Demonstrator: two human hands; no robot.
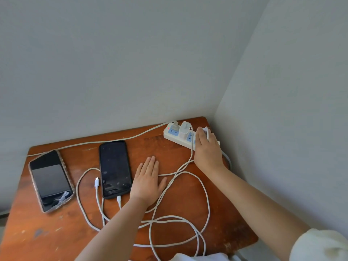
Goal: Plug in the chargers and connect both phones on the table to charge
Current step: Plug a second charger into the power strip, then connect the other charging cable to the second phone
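Pressing a second charger (204, 131) into the power strip (170, 135) just beside the seated white adapter (184, 129), the right hand (208, 149) was clenched on it while the left hand (147, 180) lay open and flat, probably bracing, between the black phone (114, 169) and loose cables (188, 194); the cased phone (49, 180) sat well left, its connector (97, 182) unplugged.

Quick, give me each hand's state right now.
Left hand: open, flat on the table, holding nothing.
Right hand: closed around a second charger at the power strip.
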